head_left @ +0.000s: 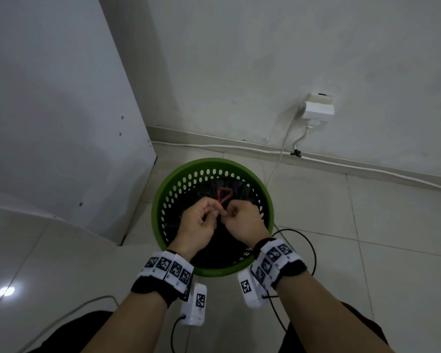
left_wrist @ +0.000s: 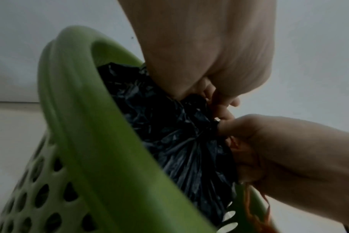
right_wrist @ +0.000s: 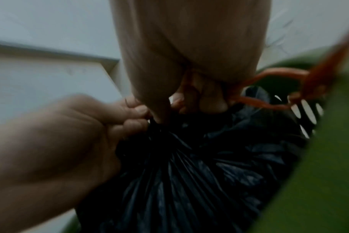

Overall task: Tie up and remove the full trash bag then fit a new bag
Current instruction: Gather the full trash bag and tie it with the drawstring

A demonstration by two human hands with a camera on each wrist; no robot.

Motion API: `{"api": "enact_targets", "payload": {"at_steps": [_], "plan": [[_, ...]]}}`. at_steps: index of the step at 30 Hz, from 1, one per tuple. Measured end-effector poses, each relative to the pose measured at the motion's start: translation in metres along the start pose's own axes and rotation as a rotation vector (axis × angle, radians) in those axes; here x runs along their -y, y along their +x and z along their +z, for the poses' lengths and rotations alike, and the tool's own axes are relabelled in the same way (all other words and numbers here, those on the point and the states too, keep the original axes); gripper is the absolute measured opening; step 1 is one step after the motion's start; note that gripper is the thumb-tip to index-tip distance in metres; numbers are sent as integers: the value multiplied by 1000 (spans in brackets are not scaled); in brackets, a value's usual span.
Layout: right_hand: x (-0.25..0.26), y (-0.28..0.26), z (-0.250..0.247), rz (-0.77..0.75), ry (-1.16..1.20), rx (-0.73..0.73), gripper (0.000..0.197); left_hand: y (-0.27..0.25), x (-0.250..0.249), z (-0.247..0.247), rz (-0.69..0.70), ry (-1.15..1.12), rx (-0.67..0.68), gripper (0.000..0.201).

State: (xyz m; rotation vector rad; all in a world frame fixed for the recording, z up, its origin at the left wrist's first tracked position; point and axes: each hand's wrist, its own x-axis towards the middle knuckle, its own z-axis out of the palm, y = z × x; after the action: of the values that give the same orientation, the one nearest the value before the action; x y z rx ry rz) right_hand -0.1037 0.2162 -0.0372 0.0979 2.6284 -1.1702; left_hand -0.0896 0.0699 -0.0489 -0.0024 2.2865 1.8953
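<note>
Both hands, left hand (head_left: 197, 220) and right hand (head_left: 242, 220), pinch the orange drawstring (head_left: 223, 193), cinching the black plastic trash bag (right_wrist: 189, 173) inside the green perforated bin (head_left: 163, 194).

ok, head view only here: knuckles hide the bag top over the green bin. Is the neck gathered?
Observer: Yes. The right wrist view shows the black trash bag pleated into a tight neck.
Operator: Who holds the neck?
Observer: The left hand pinches it, right beside the right hand.
Operator: And the drawstring?
Observer: The orange drawstring runs through the right hand's grip, between its curled fingers, in the right wrist view.
</note>
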Motion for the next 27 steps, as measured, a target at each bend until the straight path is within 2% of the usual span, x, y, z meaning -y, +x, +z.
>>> {"api": "enact_targets", "payload": {"at_steps": [2,4,7,9,12,14,17,19,21,23,27], "plan": [[3,-3,-6,26,63,119,31,4,0,2,-34,-37,-51,26],[-1,-4,-10,-26,-6,141,35,8,-1,3,-37,-17,-62,25],[-13,-10,-5,-185,-124,-14,24,9,-1,5,-41,29,-33,22],[-16,-16,0,-308,-80,-114,21,9,2,3,-49,60,-27,20],[-10,-18,1,-416,49,-154,22,8,4,-3,-49,53,-31,20],[-6,-18,-2,-334,206,-118,23,6,4,-5,-46,54,-33,20],[-4,-19,-13,-43,455,36,23,4,3,-5,-62,37,-19,18],[-5,-17,-20,76,632,125,28,5,1,-5,-64,33,-23,19],[-8,-14,-22,87,729,189,34,5,-1,-4,-83,-11,-33,21],[-11,-14,-18,52,678,189,39,8,-3,-4,-111,-33,-47,22],[-9,-16,-7,10,511,39,20,8,-6,-4,-128,-31,-37,18]]}}
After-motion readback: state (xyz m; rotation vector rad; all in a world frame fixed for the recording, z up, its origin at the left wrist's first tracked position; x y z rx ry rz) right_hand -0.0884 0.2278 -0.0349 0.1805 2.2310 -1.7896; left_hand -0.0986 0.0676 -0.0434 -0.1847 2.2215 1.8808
